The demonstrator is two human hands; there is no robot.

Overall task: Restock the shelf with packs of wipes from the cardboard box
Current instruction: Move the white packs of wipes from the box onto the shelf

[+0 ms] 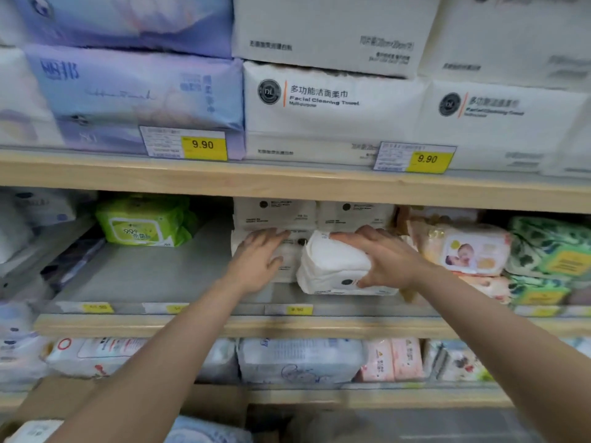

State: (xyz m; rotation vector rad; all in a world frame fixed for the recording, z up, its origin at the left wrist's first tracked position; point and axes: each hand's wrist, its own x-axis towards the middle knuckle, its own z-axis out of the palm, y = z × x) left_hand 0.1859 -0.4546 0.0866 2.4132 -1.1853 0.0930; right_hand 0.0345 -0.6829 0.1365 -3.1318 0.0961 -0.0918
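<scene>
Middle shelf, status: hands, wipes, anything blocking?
Right hand grips white wipes pack, at the shelf front. Left hand flat on the stacked white packs beside it. Baby wipes crowd the right; nothing blocking.

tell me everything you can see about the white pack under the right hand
The white pack is a soft, puffy plastic-wrapped bundle with a small dark round logo low on its front. It sits tilted at the front of the middle shelf, beside other white packs. The right hand grips it, fingers over the top and thumb on the front. The left hand rests on the neighbouring pack.
</scene>
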